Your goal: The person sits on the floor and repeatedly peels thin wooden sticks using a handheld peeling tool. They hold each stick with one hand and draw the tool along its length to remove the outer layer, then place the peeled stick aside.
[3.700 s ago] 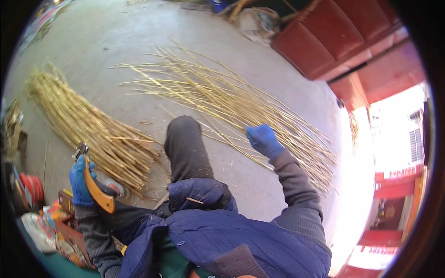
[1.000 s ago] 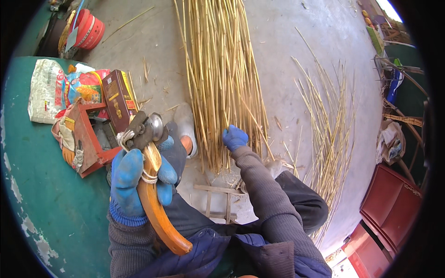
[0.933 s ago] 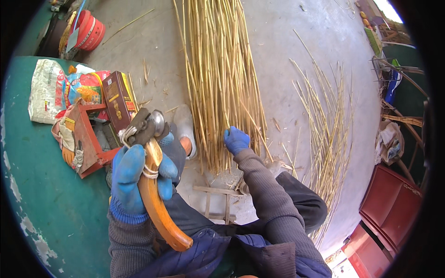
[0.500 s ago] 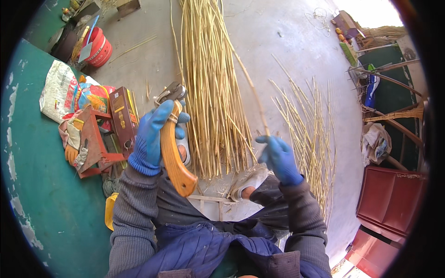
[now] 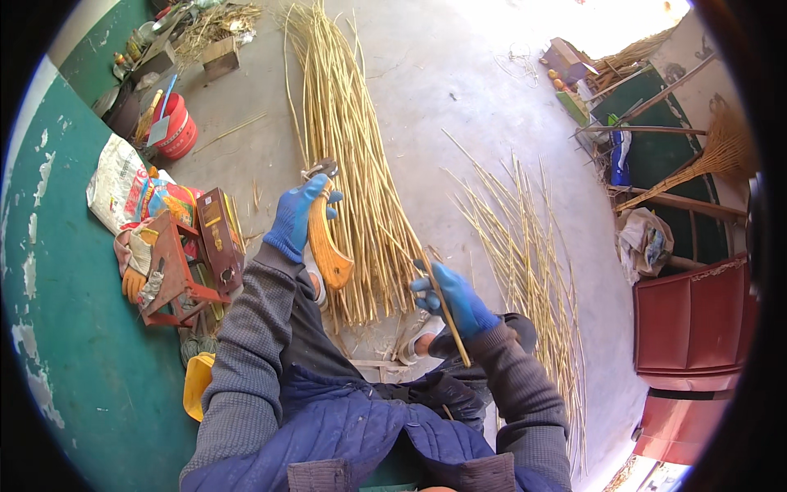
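Note:
In my gloved left hand [image 5: 295, 217] is a tool with a curved wooden handle [image 5: 329, 261] and a small dark metal head at its top; its exact kind does not show. The handle hangs down past my fingers, in front of the lower part of a big bundle of dry stalks [image 5: 348, 156] on the floor. My right hand [image 5: 463, 305], also in a blue glove, grips one stalk [image 5: 448, 316] near its thick lower end. That stalk slants up and left over the bundle, and its cut end sticks out below my hand.
To the right lies a looser pile of stalks [image 5: 525, 246]. On the left are a red stool [image 5: 176, 283], a brown box [image 5: 220, 242], a white sack [image 5: 115, 184] and a red bucket [image 5: 176, 135]. A broom [image 5: 697, 168] and dark red furniture [image 5: 693, 320] stand at the right.
My right hand has moved left and slightly down, and the stalk's lower end now shows below it. My left hand has shifted a little right with the tool. The whole view has shifted.

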A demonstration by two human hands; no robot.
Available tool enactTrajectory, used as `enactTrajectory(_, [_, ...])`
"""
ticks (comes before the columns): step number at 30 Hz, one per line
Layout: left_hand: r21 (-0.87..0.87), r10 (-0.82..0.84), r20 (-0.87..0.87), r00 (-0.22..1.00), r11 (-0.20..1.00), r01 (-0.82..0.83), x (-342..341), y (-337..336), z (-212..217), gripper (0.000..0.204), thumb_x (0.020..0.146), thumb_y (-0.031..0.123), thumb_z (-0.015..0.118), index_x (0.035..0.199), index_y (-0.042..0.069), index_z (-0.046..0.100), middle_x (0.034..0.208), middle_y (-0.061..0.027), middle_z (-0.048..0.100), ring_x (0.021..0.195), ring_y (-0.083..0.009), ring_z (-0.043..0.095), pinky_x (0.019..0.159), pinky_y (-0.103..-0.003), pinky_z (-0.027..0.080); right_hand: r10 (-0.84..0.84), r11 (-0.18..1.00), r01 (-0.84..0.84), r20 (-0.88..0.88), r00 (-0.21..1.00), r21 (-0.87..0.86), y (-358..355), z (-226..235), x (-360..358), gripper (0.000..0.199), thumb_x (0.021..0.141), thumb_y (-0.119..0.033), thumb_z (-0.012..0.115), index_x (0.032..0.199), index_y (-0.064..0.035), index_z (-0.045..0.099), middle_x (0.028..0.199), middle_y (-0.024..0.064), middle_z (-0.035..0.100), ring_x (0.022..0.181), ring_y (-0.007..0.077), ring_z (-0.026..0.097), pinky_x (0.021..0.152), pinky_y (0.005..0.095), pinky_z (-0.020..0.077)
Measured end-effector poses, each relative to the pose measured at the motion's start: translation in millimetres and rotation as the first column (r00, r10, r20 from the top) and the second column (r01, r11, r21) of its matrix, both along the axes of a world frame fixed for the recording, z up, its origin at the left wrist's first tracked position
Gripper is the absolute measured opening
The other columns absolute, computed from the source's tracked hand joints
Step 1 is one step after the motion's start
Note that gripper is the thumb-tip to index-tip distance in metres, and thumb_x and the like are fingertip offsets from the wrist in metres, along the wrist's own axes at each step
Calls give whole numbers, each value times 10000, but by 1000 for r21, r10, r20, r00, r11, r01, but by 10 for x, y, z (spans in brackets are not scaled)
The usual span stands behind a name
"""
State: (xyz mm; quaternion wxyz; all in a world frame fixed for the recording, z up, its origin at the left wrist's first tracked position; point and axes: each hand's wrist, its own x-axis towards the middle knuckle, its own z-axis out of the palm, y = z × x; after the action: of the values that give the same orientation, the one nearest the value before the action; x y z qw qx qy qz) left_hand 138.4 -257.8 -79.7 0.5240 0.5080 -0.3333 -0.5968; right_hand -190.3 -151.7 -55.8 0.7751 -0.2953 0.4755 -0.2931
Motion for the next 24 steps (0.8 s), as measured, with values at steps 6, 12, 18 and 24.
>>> enactTrajectory(6, [20,-63,-19,998,998,64,-2,-33,-29,641,978,463,660,1444,40,541,1446,-89,564,1070,-225,668,774,-292,580,194,945,-295,-479,856,-144,91,449,-523,391,1035,-359,573,1242,-42,671,809,45,682,719,126,641,669,280,522])
enactTrajectory(12, [-30,-79,-8,997,996,79,-51,-76,-106,643,975,458,667,1442,33,547,1399,-96,597,1073,-235,672,783,-306,581,-389,597,-796,-904,-179,-99,1129,767,-2646,35,882,-82,599,915,-71,590,674,178,606,621,406,620,562,511,476])
enactTrajectory(18, [-8,-76,23,997,997,77,-216,-128,-214,545,989,392,662,1399,39,597,1334,-83,639,1037,-247,694,740,-299,589,-647,693,-640,-680,-347,-333,2609,1154,-3966,185,955,-63,593,1131,-25,635,1049,196,659,996,395,626,893,461,494])
enactTrajectory(24, [-17,-99,109,989,995,101,-294,-88,-315,629,956,454,691,1336,-38,598,1196,-148,673,966,-230,709,720,-296,596,-623,769,-452,-686,-375,-452,3692,1322,-4109,145,950,-39,550,1058,-23,645,939,148,630,884,332,615,825,406,487])
